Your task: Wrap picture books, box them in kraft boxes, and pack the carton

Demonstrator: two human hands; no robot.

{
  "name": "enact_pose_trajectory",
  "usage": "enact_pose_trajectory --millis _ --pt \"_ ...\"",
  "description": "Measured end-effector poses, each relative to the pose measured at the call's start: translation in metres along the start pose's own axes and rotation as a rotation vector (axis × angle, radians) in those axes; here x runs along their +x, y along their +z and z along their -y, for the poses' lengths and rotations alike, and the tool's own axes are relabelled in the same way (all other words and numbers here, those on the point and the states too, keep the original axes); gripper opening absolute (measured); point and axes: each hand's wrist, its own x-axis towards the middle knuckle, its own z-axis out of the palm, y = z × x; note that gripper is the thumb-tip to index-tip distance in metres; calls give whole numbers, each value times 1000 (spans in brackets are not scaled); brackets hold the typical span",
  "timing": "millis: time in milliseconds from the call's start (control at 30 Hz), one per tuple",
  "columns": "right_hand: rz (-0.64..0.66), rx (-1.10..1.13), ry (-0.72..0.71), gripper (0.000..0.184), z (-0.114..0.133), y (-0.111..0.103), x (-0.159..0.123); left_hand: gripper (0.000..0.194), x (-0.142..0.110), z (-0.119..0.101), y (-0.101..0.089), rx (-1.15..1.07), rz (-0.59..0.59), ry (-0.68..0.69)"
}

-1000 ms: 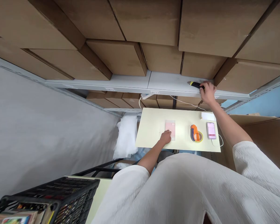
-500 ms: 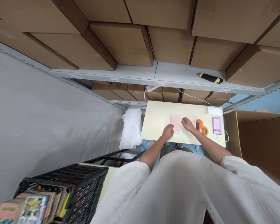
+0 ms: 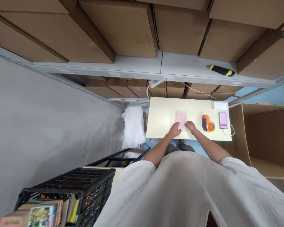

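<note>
A flat pink packet (image 3: 181,117) in what looks like a clear plastic sleeve lies on the pale yellow table (image 3: 161,110). My left hand (image 3: 175,129) is at its lower left corner, fingers closed on the edge. At the lower right edge, my right hand (image 3: 191,126) pinches the same packet between its fingertips. To the right of my right hand stands an orange tape dispenser (image 3: 206,121) with a roll of tape (image 3: 212,126) against it.
A phone (image 3: 223,120) with a cable and a white box (image 3: 220,105) are at the table's right end. Cardboard boxes (image 3: 180,31) fill the shelf above, beside a black-yellow cutter (image 3: 221,70). A large open carton (image 3: 246,132) stands right; a black crate (image 3: 94,186) of books is lower left.
My right hand has moved in from beside the packet to its lower right edge. My left hand has slid lower on the left side. The view has shifted slightly.
</note>
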Motion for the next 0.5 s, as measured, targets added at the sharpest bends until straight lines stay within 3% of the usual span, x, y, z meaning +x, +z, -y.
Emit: enact_pose_trajectory --millis 100,200,300,400,500 --pt "-20 105 80 20 11 4 -7 68 0 1 -7 -67 12 -36" --pt "-6 192 69 10 26 8 -18 53 1 0 -18 -162 -9 -66" --pt "61 251 58 10 40 15 -30 36 0 0 -33 -255 -136 -69" --pt "154 263 37 11 50 25 -38 30 -5 4 -48 -378 -295 -86" --pt "205 222 29 13 51 36 -41 31 -13 11 -61 -479 -339 -141"
